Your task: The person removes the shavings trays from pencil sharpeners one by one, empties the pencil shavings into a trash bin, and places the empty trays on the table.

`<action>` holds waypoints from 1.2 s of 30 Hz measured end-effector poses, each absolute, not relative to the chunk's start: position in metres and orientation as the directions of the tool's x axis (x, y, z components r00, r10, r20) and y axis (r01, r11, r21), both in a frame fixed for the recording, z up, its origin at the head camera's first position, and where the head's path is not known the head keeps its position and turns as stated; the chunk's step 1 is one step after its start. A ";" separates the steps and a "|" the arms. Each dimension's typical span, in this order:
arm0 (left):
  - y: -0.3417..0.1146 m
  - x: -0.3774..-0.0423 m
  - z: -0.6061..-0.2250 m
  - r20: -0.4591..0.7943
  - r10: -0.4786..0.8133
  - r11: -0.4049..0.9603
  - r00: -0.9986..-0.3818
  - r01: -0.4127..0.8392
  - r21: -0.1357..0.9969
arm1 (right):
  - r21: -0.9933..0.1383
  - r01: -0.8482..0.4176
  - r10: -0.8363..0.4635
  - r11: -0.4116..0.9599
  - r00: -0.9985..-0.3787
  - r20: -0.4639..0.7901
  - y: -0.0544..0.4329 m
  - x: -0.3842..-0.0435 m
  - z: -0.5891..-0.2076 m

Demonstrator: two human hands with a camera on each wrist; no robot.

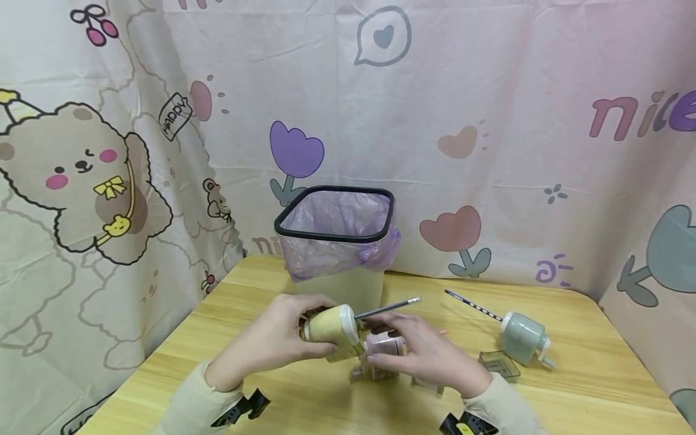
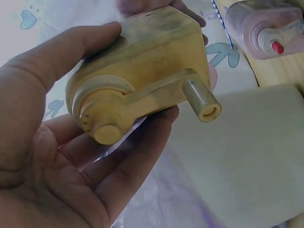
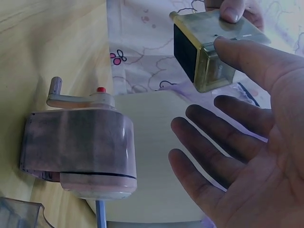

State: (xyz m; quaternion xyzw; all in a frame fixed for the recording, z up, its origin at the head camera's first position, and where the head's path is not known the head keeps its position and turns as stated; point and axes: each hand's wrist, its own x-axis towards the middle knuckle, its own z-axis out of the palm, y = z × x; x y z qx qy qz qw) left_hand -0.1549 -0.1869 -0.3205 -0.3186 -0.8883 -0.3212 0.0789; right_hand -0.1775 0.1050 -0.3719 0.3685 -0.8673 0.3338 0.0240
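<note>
My left hand [image 1: 288, 335] grips a yellow crank pencil sharpener [image 1: 328, 331] above the table, thumb on one side and fingers on the other. Its crank arm [image 2: 156, 95] faces the left wrist camera, and a dark square face shows in the right wrist view. A dark pencil [image 1: 387, 309] with a pale end sticks out of it. Close beside it is my right hand [image 1: 429, 353], fingers loosely extended, thumb tip right at the yellow sharpener's edge. Below the hands a pink crank sharpener [image 3: 78, 142] stands on the table, with a blue pencil [image 3: 100, 213] in its front.
At the right, a grey-green sharpener [image 1: 523, 338] holds a dotted pencil [image 1: 473, 305]. In front of it lies a clear shavings drawer [image 1: 499, 365]; another clear drawer [image 1: 428, 385] is partly hidden under my right hand. Behind the hands stands a bin [image 1: 339, 290] with a purple bag [image 1: 337, 257].
</note>
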 end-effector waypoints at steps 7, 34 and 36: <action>-0.181 -0.155 -0.324 0.344 0.543 0.568 -0.766 0.637 0.520 | -0.621 -0.612 -0.596 0.489 -0.754 0.274 0.100 -0.174 -0.376; -0.181 -0.155 -0.322 0.384 0.564 0.527 -0.731 0.677 0.514 | -0.652 -0.669 -0.508 0.356 -0.725 0.466 0.087 -0.167 -0.386; -0.182 -0.155 -0.322 0.382 0.559 0.528 -0.736 0.671 0.520 | -0.673 -0.663 -0.498 0.328 -0.727 0.473 0.086 -0.166 -0.387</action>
